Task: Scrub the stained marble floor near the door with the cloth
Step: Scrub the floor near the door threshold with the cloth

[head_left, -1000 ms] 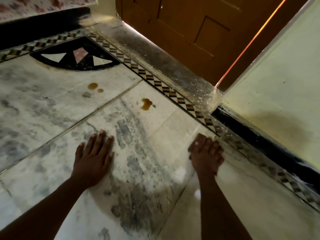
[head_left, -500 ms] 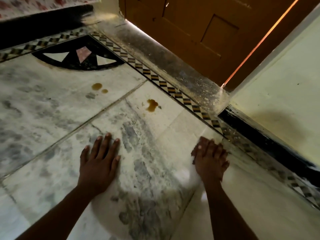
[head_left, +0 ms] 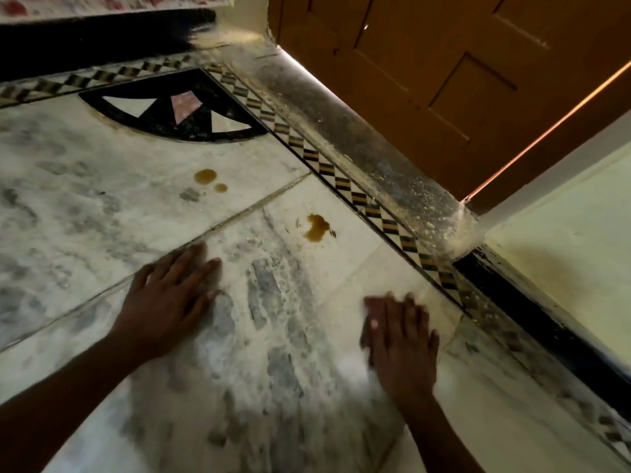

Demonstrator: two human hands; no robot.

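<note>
Left hand (head_left: 170, 302) flat on marble floor (head_left: 85, 199), fingers spread, now slid further forward than half second ago, blurred. Brown stain (head_left: 317, 228) ahead, between hands, untouched. Right hand (head_left: 399, 339) pressed flat, fingers straight, shifted leftward from checkered border (head_left: 392, 223); white cloth (head_left: 351, 370) barely visible beneath palm. Wooden door (head_left: 444, 80) beyond.

Grey-veined white marble floor (head_left: 102, 216) with amber stains (head_left: 317, 227), a black-and-yellow checkered border (head_left: 341, 182), and a brown wooden door (head_left: 444, 80) far right.
</note>
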